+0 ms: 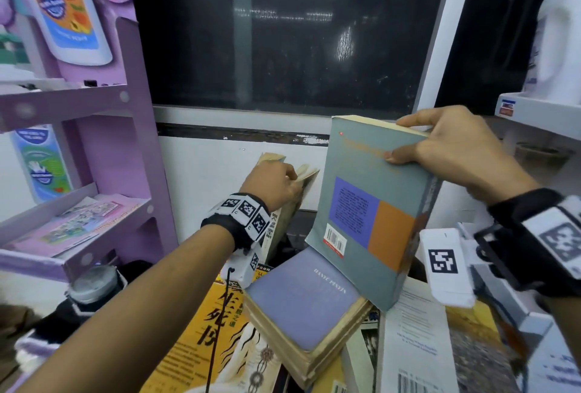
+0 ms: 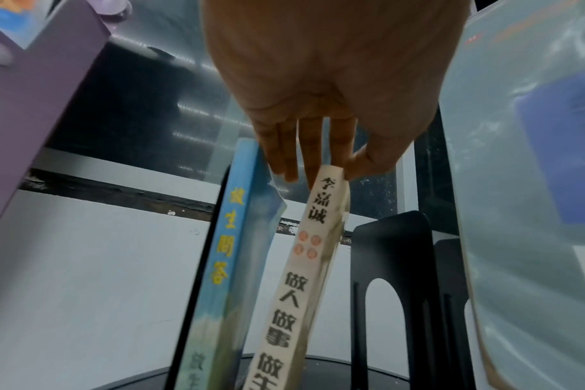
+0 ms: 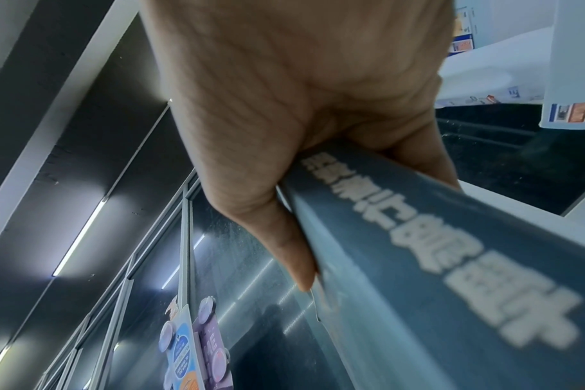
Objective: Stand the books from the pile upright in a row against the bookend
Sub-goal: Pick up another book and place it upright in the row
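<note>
My right hand (image 1: 408, 141) grips a thick grey-teal book (image 1: 371, 204) by its top corner and holds it upright over the pile; the right wrist view shows its dark spine (image 3: 418, 264) in my palm. Below lie a purple book (image 1: 301, 295), a yellow book (image 1: 213, 323) and a white one (image 1: 415, 345). My left hand (image 2: 317, 171) pinches the top of a white-spined book (image 2: 304, 264), which leans slightly next to an upright blue book (image 2: 227, 250). A black bookend (image 2: 391, 264) stands just right of them, with a gap between.
A purple display shelf (image 1: 94, 109) with leaflets stands close on the left. At the right is a white shelf (image 1: 534, 109) carrying a big bottle (image 1: 556, 40). A dark window (image 1: 283, 30) and white wall are behind. A grey-capped bottle (image 1: 91, 285) sits low left.
</note>
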### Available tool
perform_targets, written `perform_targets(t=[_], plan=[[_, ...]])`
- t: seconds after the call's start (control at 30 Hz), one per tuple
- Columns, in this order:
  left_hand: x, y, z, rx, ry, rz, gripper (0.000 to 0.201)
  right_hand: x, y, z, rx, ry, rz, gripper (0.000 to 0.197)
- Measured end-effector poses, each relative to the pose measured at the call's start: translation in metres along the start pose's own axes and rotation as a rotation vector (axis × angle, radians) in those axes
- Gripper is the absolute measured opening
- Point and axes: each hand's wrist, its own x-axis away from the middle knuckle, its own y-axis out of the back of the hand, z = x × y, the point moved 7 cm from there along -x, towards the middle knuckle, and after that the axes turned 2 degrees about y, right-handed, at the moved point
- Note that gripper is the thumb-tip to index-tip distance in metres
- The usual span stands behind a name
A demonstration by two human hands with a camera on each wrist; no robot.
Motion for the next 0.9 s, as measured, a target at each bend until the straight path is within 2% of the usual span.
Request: perform_targets(t=[0.13, 0.3, 0.4, 0.67, 0.9], plan=[[-0.002, 0.016, 0.015, -0.012, 0.004, -0.046, 0.023, -0.007, -0.014, 0.009, -0.018, 0.006, -0.024, 0.041], [0.0, 0.022, 0.033, 0.036, 0.002, 0.025, 0.037, -0.023, -0.035, 0.019, -0.001, 0.006, -0.043, 0.053], [-0.002, 0.02, 0.038, 0.083, 0.017, 0.048, 0.036, -0.033, -0.047, 0.028, -0.008, 0.0, -0.039, 0.055], [-0.004, 0.022, 0.057, 0.247, 0.037, 0.001, 0.029, -0.061, -0.07, 0.058, -0.008, 0.031, -0.055, 0.052], [-0.006, 0.011, 0.07, 0.306, -0.01, 0.007, 0.033, -0.075, -0.098, 0.058, 0.071, 0.023, -0.067, 0.043]])
